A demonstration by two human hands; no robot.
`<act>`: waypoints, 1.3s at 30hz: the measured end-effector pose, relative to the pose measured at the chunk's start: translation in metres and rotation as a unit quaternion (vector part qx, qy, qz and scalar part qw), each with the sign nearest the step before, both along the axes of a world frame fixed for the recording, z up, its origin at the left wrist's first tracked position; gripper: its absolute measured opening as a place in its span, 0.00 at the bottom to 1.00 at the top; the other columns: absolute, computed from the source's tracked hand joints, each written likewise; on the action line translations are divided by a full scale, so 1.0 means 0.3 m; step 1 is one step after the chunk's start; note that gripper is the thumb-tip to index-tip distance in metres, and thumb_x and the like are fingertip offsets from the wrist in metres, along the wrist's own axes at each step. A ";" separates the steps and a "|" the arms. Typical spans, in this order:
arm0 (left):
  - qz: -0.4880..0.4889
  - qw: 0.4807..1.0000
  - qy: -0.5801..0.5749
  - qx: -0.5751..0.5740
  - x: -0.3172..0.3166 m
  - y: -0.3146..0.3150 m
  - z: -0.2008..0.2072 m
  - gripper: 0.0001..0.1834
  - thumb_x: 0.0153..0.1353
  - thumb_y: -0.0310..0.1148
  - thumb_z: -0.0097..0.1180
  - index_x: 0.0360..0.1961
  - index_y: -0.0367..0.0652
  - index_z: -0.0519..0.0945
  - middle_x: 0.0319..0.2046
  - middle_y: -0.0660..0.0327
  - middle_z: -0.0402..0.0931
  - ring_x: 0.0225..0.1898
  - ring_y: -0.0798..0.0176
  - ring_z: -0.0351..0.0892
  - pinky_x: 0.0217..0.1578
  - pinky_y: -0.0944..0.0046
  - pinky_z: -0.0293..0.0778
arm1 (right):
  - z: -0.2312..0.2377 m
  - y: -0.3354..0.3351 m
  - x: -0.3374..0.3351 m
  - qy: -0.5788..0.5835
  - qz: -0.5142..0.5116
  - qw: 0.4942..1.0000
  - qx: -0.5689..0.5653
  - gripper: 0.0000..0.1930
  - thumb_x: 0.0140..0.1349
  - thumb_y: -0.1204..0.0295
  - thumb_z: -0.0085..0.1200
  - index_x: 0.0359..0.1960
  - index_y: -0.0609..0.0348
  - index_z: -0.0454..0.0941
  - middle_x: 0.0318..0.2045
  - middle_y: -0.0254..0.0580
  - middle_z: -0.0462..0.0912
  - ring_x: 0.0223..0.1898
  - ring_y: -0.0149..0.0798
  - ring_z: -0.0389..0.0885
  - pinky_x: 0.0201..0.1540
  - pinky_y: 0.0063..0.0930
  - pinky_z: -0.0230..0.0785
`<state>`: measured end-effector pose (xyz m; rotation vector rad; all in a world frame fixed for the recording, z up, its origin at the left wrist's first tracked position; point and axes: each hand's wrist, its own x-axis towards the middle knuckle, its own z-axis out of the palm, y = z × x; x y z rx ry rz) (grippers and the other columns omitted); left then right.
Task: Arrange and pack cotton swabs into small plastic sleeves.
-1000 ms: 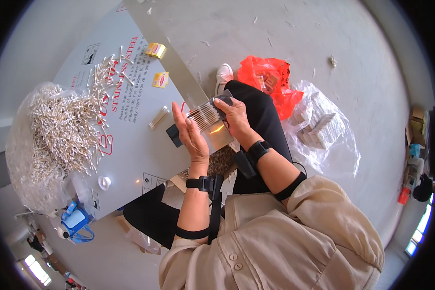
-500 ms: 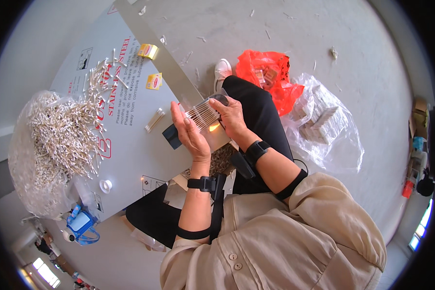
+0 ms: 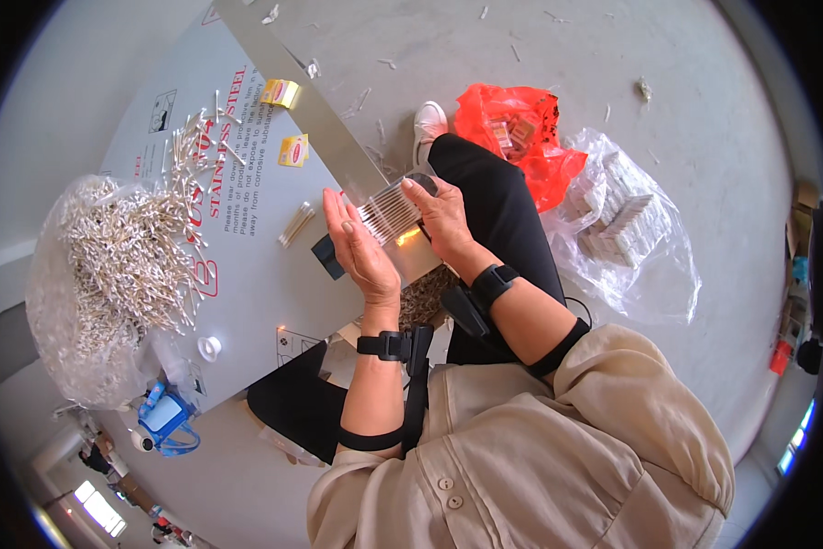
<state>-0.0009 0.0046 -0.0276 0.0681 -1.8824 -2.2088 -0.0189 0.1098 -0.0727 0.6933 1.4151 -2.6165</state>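
A row of cotton swabs [image 3: 386,212], lying side by side, is between my two hands at the table's right edge. My right hand [image 3: 448,224] closes round the right end of the row, thumb on top. Flat and upright, my left hand [image 3: 366,254] has its fingers stretched out along the swabs' left ends. A dark block [image 3: 327,257] shows just left of that hand. Further left, a small bundle of swabs [image 3: 297,225] lies on the table. What supports the row from below is mostly hidden.
The grey table [image 3: 256,274] carries a big clear bag of loose swabs [image 3: 123,265], two small yellow boxes [image 3: 281,93] and a white ring [image 3: 209,349]. A blue bottle [image 3: 162,414] is at its near corner. Red [image 3: 563,174] and clear [image 3: 672,270] plastic bags lie on the floor at right.
My right thumb and fingers have shifted slightly on the right end of the swabs. The view has moved a little; the table things stay put.
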 end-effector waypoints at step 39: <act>0.084 0.910 -0.157 -0.374 -0.432 -0.396 -0.020 0.12 0.46 0.21 0.67 0.32 0.36 0.78 0.28 0.59 0.80 0.26 0.67 0.78 0.29 0.67 0.74 | 0.061 0.023 0.003 -0.081 -0.002 0.992 -0.099 0.12 0.64 0.63 0.59 0.31 0.61 0.79 0.24 0.29 0.79 0.24 0.23 0.74 0.30 0.19 0.67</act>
